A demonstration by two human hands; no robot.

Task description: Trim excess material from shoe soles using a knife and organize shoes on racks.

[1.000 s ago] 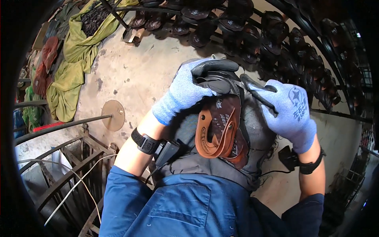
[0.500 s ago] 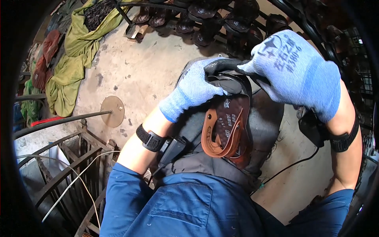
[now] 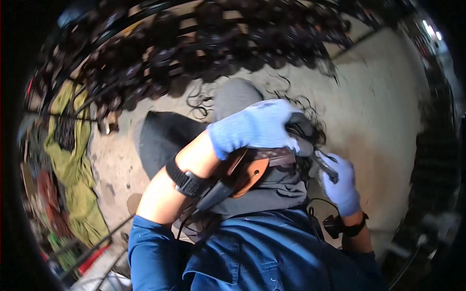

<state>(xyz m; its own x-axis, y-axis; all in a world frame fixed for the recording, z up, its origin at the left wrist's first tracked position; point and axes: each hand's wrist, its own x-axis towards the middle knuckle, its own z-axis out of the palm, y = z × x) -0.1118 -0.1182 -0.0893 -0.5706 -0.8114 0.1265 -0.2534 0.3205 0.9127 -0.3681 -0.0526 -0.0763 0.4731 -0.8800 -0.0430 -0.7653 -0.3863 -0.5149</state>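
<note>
My left hand point(image 3: 257, 127), in a blue knit glove, grips the dark top end of a brown leather piece point(image 3: 250, 169) with a dark strap that lies across my grey-trousered lap. My right hand point(image 3: 340, 182), also gloved, is lower at the right and is shut on a thin dark tool point(image 3: 324, 166) that points toward that same dark end. Both wrists wear black bands with cables. Part of the leather piece is hidden under my left forearm.
Rows of dark curled metal ornaments on a frame point(image 3: 218, 43) fill the top of the view. A green cloth point(image 3: 73, 155) lies on the concrete floor point(image 3: 378, 111) at the left. Metal bars point(image 3: 92, 252) cross the lower left.
The view has swung upward and to the left. My right hand dropped from above the leather piece down to its right side. My left hand kept its grip on the dark end.
</note>
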